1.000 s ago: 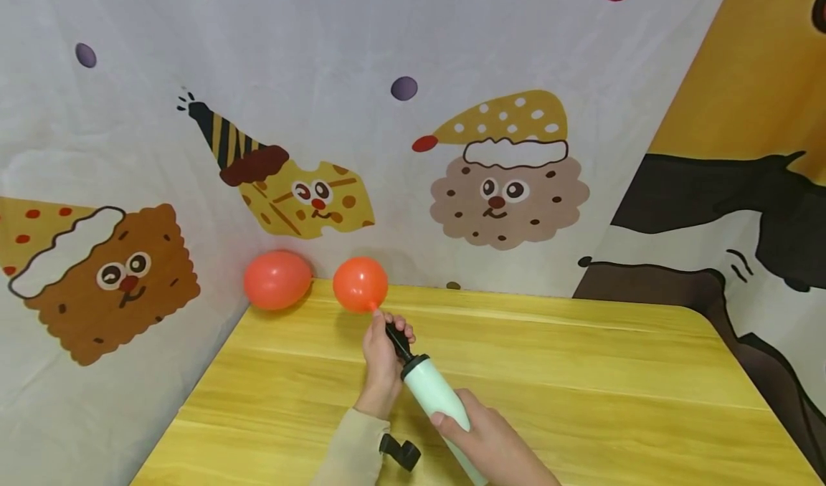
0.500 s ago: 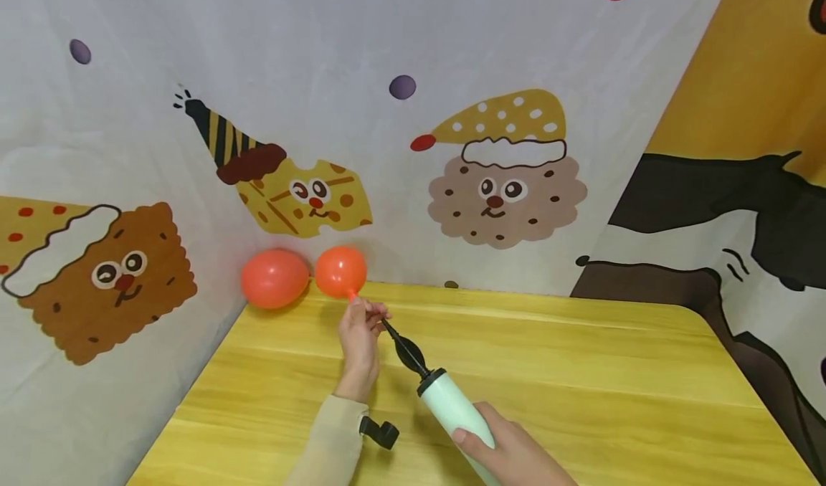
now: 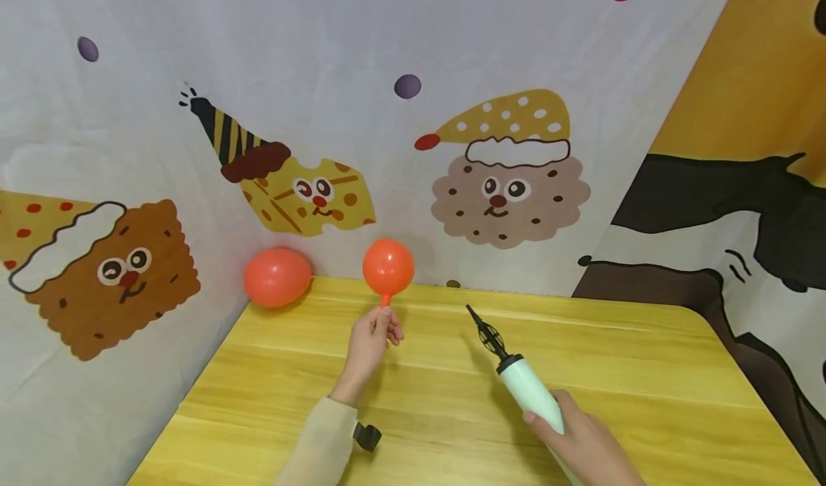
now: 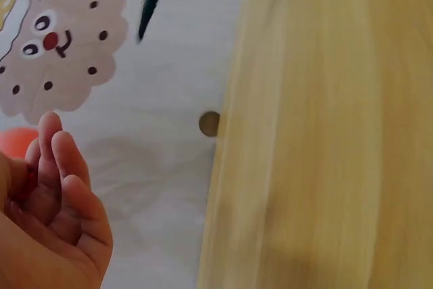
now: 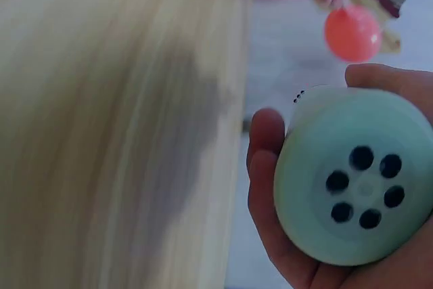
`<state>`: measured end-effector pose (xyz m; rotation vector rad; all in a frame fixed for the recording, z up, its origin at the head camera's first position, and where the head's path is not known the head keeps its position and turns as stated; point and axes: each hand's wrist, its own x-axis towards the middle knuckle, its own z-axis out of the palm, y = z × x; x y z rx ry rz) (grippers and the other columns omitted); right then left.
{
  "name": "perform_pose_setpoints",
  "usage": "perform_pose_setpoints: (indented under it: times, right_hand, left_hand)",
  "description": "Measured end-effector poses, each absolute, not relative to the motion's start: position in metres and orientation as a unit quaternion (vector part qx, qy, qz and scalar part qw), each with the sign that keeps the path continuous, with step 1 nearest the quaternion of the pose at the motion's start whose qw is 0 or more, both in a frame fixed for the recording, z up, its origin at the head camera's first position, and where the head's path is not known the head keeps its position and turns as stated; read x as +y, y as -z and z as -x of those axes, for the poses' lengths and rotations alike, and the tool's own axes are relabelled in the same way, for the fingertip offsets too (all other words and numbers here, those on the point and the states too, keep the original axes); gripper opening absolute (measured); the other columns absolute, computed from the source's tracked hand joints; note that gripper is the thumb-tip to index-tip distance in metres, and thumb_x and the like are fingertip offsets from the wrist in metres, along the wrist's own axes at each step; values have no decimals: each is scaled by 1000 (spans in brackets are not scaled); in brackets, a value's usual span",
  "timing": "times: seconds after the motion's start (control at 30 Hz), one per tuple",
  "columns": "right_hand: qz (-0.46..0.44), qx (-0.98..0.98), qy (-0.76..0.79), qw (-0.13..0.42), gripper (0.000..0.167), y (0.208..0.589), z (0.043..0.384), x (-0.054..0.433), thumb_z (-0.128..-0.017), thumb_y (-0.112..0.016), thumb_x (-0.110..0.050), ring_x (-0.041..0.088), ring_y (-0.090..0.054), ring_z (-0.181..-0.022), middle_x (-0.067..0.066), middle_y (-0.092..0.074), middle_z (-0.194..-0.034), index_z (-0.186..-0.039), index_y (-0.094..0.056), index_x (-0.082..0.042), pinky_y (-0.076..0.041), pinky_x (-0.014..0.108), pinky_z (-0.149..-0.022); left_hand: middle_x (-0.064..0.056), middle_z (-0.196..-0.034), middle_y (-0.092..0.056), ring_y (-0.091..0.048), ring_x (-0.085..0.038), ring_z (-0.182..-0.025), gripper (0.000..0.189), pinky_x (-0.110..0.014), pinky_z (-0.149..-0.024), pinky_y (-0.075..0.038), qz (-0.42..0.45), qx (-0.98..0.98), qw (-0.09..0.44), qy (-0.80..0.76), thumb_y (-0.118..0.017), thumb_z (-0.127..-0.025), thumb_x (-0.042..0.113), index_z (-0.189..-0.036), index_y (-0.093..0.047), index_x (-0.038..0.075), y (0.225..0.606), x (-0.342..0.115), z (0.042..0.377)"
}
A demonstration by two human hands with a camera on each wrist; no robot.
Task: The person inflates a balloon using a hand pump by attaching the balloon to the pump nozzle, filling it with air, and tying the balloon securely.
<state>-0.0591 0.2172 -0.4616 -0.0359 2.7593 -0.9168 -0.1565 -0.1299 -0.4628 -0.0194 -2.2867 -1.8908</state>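
Note:
My left hand pinches the neck of a small inflated orange-red balloon, which stands upright above the fingers. In the left wrist view the balloon shows only in part behind the left hand. My right hand grips the pale green barrel of a balloon pump, its black nozzle pointing up and left, apart from the balloon. The right wrist view shows the round end of the pump, with several dark holes, and the fingers curled round it.
A larger red balloon lies at the table's back left corner, by the cloth. The wooden table meets a printed cloth backdrop at its back and left. A black strap mount sits at the left sleeve.
The pump's nozzle has come away from the balloon and the left hand. My right hand has carried the pump to the right. The balloon has shifted left, then right, and now stands upright.

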Motion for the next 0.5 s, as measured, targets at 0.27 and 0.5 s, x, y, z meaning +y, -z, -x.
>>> perform_pose_setpoints:
  times: [0.27, 0.5]
  right_hand:
    - [-9, 971, 203, 126, 94, 475, 76, 278, -89, -60, -76, 27, -63, -89, 18, -64, -114, -133, -57, 8, -52, 47, -65]
    - [-34, 986, 140, 86, 97, 485, 81, 307, -90, -57, -78, 29, -58, -76, 19, -58, -93, -121, -59, 15, -51, 51, -60]
  left_hand:
    - [-2, -64, -59, -51, -12, -53, 31, -22, -47, -42, 65, -851, 52, 519, -49, -111, 15, -83, -60, 6, 468, -134, 144]
    - [-2, -61, -59, -44, -5, -49, 32, -18, -44, -33, 93, -879, 40, 466, -50, -110, 13, -83, -61, 0, 475, -136, 135]
